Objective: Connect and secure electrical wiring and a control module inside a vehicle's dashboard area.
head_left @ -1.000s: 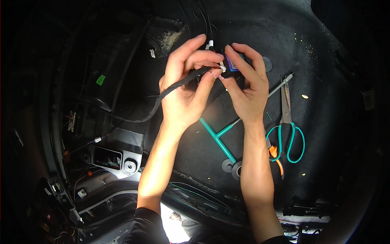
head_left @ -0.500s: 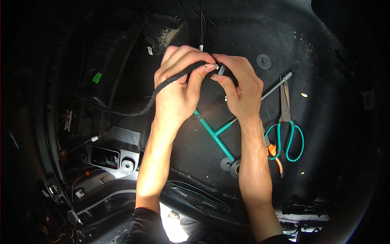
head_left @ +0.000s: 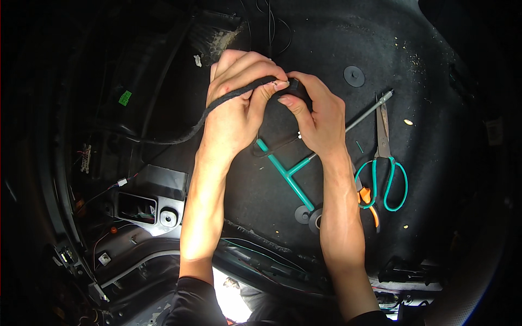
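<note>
My left hand (head_left: 236, 100) pinches a black, cloth-wrapped cable (head_left: 217, 103) near its end, between thumb and forefinger. From there the cable curves over the back of the hand and down to the left. My right hand (head_left: 321, 117) is curled close beside it, thumb and forefinger closing round a small dark piece (head_left: 293, 85) at the cable's end. What kind of piece it is cannot be made out against the black background. Beneath the hands lies a green-handled T-shaped tool (head_left: 288, 175) with a metal shaft that passes behind my right wrist.
Right of my right forearm lie green-handled scissors (head_left: 383, 146) and an orange-handled tool (head_left: 365, 195). A dark disc (head_left: 354, 76) rests farther back, another disc (head_left: 303, 214) near the T-shaped tool. A metal bracket (head_left: 163, 217) and thin wires with a white connector (head_left: 122, 182) are at left.
My right hand has shifted slightly left and turned. The light-coloured bit that showed between the fingertips is now out of sight, with a dark piece there. The view has shifted slightly.
</note>
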`<state>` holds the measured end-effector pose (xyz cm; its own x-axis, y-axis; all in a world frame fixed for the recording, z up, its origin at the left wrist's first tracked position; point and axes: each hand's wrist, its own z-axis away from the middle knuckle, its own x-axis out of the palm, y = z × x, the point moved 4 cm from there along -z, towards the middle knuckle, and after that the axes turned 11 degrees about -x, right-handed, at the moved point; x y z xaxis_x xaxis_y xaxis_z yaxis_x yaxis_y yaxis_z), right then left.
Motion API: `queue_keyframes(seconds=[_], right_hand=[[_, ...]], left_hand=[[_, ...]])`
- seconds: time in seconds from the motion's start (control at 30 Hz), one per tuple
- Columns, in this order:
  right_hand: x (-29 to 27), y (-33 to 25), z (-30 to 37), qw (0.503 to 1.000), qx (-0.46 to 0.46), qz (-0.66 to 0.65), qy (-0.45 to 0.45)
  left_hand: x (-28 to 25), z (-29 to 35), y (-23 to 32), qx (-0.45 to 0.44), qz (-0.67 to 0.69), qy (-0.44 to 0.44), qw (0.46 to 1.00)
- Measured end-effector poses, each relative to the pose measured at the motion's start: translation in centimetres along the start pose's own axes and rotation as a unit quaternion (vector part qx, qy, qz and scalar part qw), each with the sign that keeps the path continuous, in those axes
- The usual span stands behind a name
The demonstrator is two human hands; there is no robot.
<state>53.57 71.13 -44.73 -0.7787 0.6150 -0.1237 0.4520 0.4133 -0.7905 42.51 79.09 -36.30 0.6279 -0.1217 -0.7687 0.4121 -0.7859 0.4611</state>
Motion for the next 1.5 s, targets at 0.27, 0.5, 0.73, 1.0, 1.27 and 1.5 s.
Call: queue_keyframes(seconds=[0.27,0.5,0.73,1.0,1.27,1.5], right_hand=[[0.6,0.9,0.1,0.965,0.095,-0.24,0.032],[1.1,1.4,0.3,0.941,0.064,-0.326,0.067],[1.0,1.5,-0.2,0.939,-0.058,-0.332,0.067],[-0.2,0.1,-0.5,0.998,-0.026,-0.053,0.021],[0.3,-0.3,-0.5,0.995,0.007,-0.085,0.058],[0.3,-0.5,-0.5,0.996,-0.008,-0.06,0.071]], left_hand=[[0.2,-0.2,-1.5,-0.06,0.171,0.024,0.983],[1.4,0.7,-2.4,-0.093,0.179,0.089,0.975],[3.7,2.2,-3.1,-0.324,0.518,-0.155,0.777],[3.4,1.4,-2.8,-0.249,0.495,-0.047,0.831],[3.4,1.5,-3.1,-0.195,0.435,-0.042,0.878],[3.7,1.7,-3.0,-0.189,0.43,-0.031,0.882]])
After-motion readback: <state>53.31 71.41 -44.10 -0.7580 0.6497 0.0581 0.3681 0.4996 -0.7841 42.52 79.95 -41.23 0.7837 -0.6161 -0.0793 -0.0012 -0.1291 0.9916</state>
